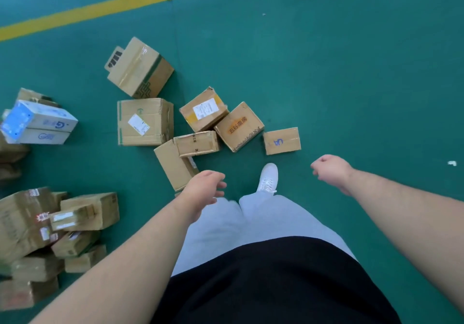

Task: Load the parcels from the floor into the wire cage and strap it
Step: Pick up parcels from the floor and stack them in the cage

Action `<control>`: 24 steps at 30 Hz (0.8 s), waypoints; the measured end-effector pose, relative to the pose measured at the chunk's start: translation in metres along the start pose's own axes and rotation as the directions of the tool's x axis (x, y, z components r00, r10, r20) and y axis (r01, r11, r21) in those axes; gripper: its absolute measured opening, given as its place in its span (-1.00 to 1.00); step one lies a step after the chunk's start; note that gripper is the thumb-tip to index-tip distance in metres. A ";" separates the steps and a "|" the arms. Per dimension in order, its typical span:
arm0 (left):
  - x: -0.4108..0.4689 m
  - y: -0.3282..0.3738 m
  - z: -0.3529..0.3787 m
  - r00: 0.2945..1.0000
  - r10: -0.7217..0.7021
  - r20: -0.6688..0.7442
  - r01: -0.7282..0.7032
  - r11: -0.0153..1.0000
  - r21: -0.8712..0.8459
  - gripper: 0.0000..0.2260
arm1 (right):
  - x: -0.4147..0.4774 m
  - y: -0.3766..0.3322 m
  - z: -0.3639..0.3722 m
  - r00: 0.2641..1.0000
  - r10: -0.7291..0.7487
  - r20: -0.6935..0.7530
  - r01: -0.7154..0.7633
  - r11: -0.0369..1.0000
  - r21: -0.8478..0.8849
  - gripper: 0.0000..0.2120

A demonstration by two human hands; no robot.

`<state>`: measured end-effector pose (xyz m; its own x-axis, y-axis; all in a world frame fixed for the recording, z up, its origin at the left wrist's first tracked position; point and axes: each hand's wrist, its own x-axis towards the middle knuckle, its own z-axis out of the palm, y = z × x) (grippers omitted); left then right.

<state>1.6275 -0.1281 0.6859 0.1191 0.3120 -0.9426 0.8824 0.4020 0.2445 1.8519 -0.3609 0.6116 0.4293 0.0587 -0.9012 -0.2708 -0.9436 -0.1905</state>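
A black shirt (276, 286) and pale grey trousers (251, 223) fill the foreground, with a white shoe (268, 178) set on the green floor (351, 72). A yellow line (100, 10) crosses the floor far beyond the shoe.

The parcels are brown cardboard boxes, taped and scuffed, and all lie on the floor. The biggest group is a heap (37, 223) far left of the shoe. Farthest beyond the shoe and to its left is a big box with a green stripe (140, 67). Nearer the shoe sits a square box with a white label (144, 121). Two white-and-blue cartons (40, 122) are stacked far to the left.

A long box (173, 165) lies just left of the shoe. Just beyond the shoe is a box with orange print (238, 126), touching a labelled box (204, 109) and a flat box (197, 143). A small box with blue writing (282, 141) stands alone, beyond the shoe to the right.

The left hand (203, 188), just left of the shoe, has relaxed, slightly spread fingers and holds nothing. The right hand (329, 170), to the shoe's right, is loosely curled and empty.
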 end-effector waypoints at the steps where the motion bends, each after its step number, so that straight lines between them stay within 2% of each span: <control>1: 0.007 0.002 0.000 1.000 -0.025 -0.008 0.024 0.999 -0.026 -0.81 | 0.008 -0.010 -0.002 1.000 -0.018 0.004 0.018 1.000 -0.016 -0.74; 4: 0.026 0.006 -0.001 0.997 -0.080 -0.019 0.079 0.994 -0.072 -0.78 | 0.016 -0.033 -0.001 0.997 -0.076 0.011 0.077 0.996 -0.052 -0.75; 7: 0.070 0.005 0.002 0.989 -0.149 -0.018 0.147 0.986 -0.079 -0.76 | 0.037 -0.049 0.010 0.990 -0.115 0.080 0.129 0.971 -0.202 -0.77; 11: 0.160 -0.006 0.014 0.973 -0.231 -0.005 0.229 0.967 -0.111 -0.74 | 0.093 -0.058 0.039 0.969 -0.099 0.228 0.202 0.848 -0.490 -0.77; 16: 0.285 -0.012 0.040 0.962 -0.270 0.050 0.274 0.951 -0.145 -0.74 | 0.206 -0.066 0.084 0.949 -0.017 0.314 0.230 0.718 -0.657 -0.72; 18: 0.338 -0.014 0.050 0.961 -0.268 0.068 0.276 0.948 -0.159 -0.76 | 0.261 -0.077 0.101 0.949 -0.009 0.316 0.245 0.652 -0.717 -0.68; 20: 0.394 -0.018 0.061 0.958 -0.277 0.072 0.286 0.941 -0.184 -0.80 | 0.319 -0.092 0.119 0.961 -0.054 0.271 0.242 0.637 -0.732 -0.67; 24: 0.495 -0.032 0.077 0.954 -0.296 0.046 0.298 0.923 -0.243 -0.79 | 0.425 -0.117 0.155 0.978 -0.165 0.125 0.206 0.739 -0.641 -0.61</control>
<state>1.6931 -0.0532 0.1942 -0.1266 0.1391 -0.9822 0.7397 0.6729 0.0000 1.9321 -0.1751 0.1907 0.3573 0.2534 -0.8990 0.4407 -0.8944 -0.0769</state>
